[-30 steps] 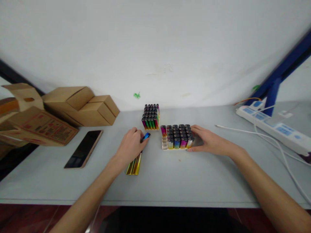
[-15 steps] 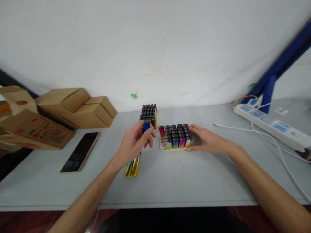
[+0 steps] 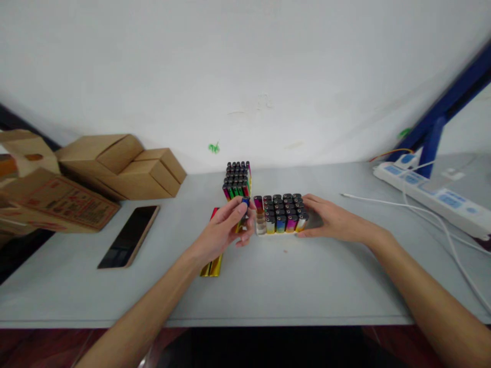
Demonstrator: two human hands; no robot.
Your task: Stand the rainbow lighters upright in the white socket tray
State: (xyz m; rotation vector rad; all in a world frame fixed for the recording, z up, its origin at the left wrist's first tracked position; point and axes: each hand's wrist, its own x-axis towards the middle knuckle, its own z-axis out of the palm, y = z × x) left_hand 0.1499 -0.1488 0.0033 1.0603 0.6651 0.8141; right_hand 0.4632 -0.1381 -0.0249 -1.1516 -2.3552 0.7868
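Note:
My left hand (image 3: 230,220) pinches a lighter (image 3: 245,201), its blue end up and most of its body hidden by the fingers. It is just left of a clear tray (image 3: 261,228) of upright lighters (image 3: 284,209) with black tops and shiny coloured bodies. In the tray's left column only the back place holds a lighter; the front places are bare. My right hand (image 3: 324,217) grips the tray's right side, thumb at the front and fingers behind. Shiny yellow strip-like pieces (image 3: 210,268) lie flat under my left hand, partly covered; their kind is unclear.
A second block of upright lighters (image 3: 237,179) stands behind, near the wall. At the left are a phone (image 3: 129,237) and cardboard boxes (image 3: 123,168). A power strip (image 3: 433,194) and a white cable (image 3: 383,201) lie at the right.
My left hand has moved right with the lighter, closer to the tray's left side. My right hand keeps its grip on the tray. The view has shifted slightly.

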